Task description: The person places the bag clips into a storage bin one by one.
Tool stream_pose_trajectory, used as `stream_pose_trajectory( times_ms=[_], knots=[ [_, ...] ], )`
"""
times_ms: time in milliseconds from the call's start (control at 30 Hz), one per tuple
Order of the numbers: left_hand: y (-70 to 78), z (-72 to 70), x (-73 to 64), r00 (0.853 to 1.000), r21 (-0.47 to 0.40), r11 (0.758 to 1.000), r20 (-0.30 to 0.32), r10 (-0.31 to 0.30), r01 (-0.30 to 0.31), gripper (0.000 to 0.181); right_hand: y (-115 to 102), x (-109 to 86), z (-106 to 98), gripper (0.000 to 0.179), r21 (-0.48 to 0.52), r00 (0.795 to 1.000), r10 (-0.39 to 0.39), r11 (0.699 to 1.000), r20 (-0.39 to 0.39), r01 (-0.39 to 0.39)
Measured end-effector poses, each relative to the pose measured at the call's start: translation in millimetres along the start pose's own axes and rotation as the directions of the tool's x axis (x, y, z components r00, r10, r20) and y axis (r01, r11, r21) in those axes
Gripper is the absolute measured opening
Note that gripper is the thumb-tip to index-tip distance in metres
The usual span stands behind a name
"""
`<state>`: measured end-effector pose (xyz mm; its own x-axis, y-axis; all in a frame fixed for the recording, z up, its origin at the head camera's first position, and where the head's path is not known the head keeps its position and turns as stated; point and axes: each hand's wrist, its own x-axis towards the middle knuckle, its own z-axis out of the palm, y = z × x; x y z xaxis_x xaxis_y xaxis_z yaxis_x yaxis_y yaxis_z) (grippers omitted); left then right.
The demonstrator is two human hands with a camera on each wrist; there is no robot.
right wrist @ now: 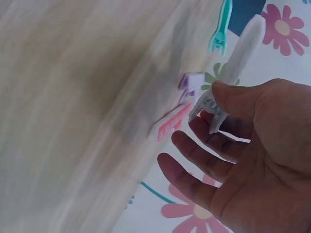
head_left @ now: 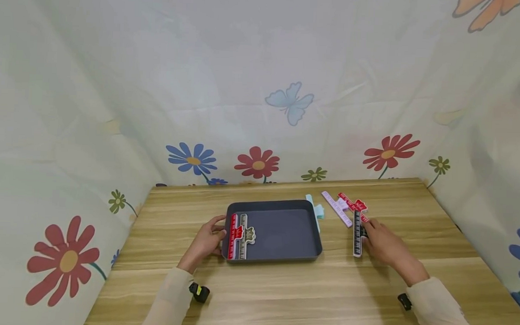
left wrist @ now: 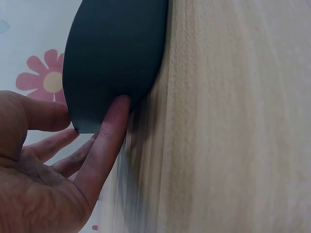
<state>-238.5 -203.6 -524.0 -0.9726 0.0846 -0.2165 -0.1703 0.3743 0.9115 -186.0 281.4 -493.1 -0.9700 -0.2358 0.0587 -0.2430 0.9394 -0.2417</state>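
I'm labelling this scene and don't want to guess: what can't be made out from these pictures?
Head view: the red clip in the tray has lettering too small to read.
Left wrist view: the tray's inside is hidden by its wall.
Right wrist view: the black clip held by the right hand has its printed front turned away; the mint clip is cut off by the top edge.
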Motion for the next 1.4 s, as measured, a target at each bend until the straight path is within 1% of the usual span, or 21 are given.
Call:
stream_pose_trajectory(
  times_ms=[233, 367, 567, 700, 800, 1033, 1200, 1400],
  knots=[
    [-0.7, -0.1, 0.2, 1.0, -0.002, 1.0, 0.002, -0.002, 0.002, 0.052, -10.0, 3.8, -6.4, 0.045, -0.034, 0.998, -0.048, 0.998, -0.044, 0.046],
    [1.6, -0.2, -0.3, 1.0, 0.001, 1.0, 0.002, -0.009, 0.009, 0.052, -19.1, 3.9, -12.4, 0.044, -0.054, 0.998, -0.04, 0.998, -0.043, 0.037],
    [3.0, 0.0, -0.7, 1.0, -0.009, 1.0, 0.004, -0.011, 0.011, 0.052, -30.5, 3.5, -19.7, 0.046, -0.087, 0.998, -0.047, 0.995, -0.037, 0.043],
    [2.5, 0.6, -0.3, 1.0, -0.012, 1.0, 0.001, -0.005, 0.005, 0.052, -35.4, 4.8, -22.7, 0.046, -0.096, 0.998, -0.054, 0.994, -0.035, 0.051],
    [1.6, 0.7, 0.4, 1.0, -0.016, 1.0, -0.001, -0.001, 0.001, 0.052, -39.4, 7.0, -25.5, 0.046, -0.09, 0.996, -0.068, 0.994, -0.049, 0.064],
    [0.2, -0.4, 0.1, 1.0, -0.012, 1.0, -0.003, -0.003, 0.003, 0.052, -55.1, 16.5, -28.7, 0.044, -0.075, 0.98, -0.139, 0.989, -0.14, 0.13],
    [1.3, -0.4, -1.4, 1.0, -0.019, 1.0, -0.004, -0.005, 0.005, 0.052, -69.4, 23.4, -29.8, 0.045, -0.087, 0.973, -0.165, 0.984, -0.159, 0.153],
    [1.5, 1.1, -2.0, 1.0, -0.008, 1.0, -0.008, -0.005, 0.005, 0.052, -82.6, 29.0, -26.7, 0.041, -0.104, 0.96, -0.213, 0.975, -0.182, 0.197]
  ],
)
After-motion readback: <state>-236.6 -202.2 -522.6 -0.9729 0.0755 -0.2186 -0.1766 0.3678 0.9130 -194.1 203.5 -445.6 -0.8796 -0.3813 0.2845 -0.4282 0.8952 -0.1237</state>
